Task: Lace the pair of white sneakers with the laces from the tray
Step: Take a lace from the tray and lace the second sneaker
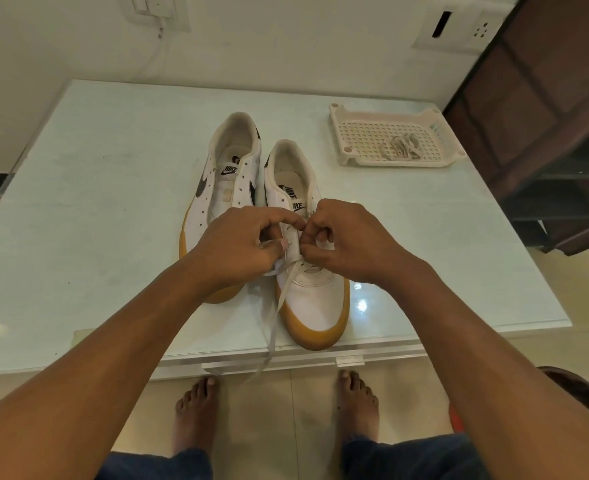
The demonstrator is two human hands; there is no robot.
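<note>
Single view, worn on your head. Wide-angle, looks forward and steeply down, edges bowed. Your forearms [113,358] enter from bottom corners. Your left hand [237,244] and right hand [352,237] meet at frame centre, close to lens, over near sneaker [314,299] and lace [278,313]. Mid-frame filled by table [78,237]. Farther off: tray [390,163] upper right, wall [286,39] across top. Your bare feet [196,410] on floor [286,427] at bottom.
</note>
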